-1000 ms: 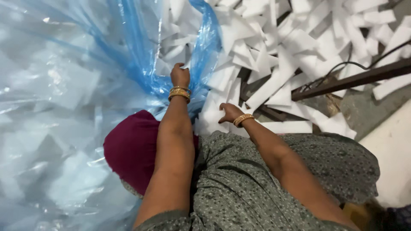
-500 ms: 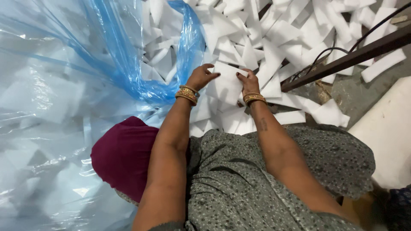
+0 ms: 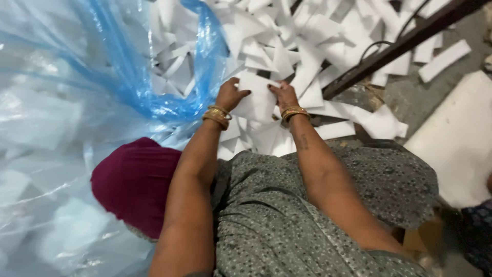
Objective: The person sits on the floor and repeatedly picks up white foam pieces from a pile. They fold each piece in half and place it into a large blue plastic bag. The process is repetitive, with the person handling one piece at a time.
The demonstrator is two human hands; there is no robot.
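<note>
Left hand and right hand are grasping white foam offcuts beside the blue bag; firm, even gripping is advisable.

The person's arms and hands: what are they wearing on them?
Both arms are bare, with no sleeves showing. The left hand has a stack of gold-coloured bangles at its wrist, and the right hand has similar gold bangles. A small dark marking, perhaps a tattoo, sits on the right forearm. No gloves or rings are visible.
</note>
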